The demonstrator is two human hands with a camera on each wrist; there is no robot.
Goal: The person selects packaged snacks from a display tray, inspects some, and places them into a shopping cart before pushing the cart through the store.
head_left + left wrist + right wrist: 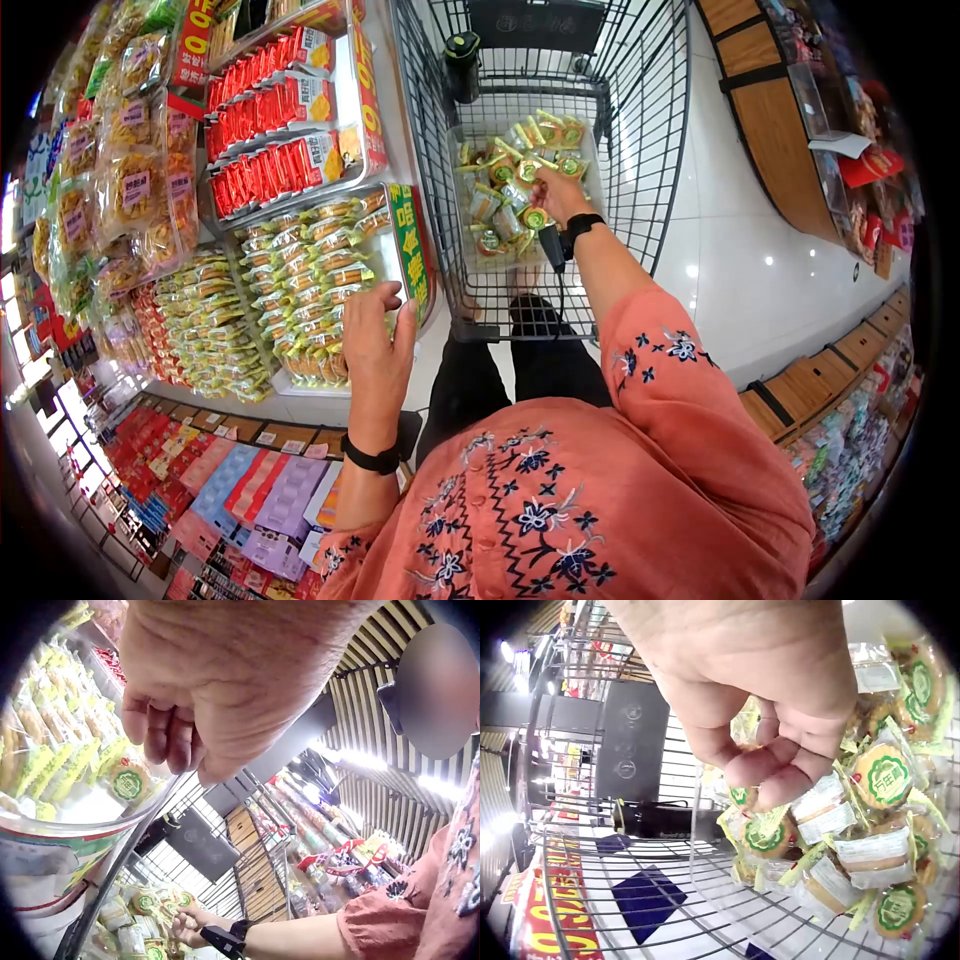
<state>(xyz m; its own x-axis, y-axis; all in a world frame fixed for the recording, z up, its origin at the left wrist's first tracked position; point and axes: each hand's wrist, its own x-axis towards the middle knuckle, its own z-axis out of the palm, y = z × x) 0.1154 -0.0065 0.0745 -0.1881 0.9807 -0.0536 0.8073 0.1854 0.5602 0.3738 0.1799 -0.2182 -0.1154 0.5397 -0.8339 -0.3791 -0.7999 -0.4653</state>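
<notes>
My right hand (562, 192) reaches into the shopping cart, over a clear plastic bin (470, 255) of individually wrapped round biscuits. In the right wrist view its curled thumb and fingers pinch the edge of a wrapped biscuit (765, 838) with a green printed label. More packets, such as this wrapped biscuit (885, 777), lie loosely around it. My left hand (375, 335) hovers beside the display, its fingers loosely bent and holding nothing. Close to it are rows of similar wrapped biscuits (315, 270) in a display bin; the left wrist view shows the bin's clear rim (82, 825).
The wire cart (640, 150) stands directly ahead, with a black bottle (461, 68) in its far left corner. Red snack packets (270, 170) and hanging snack bags (130, 190) fill the left display. Wooden shelving (790, 130) stands to the right, across white floor tiles (720, 270).
</notes>
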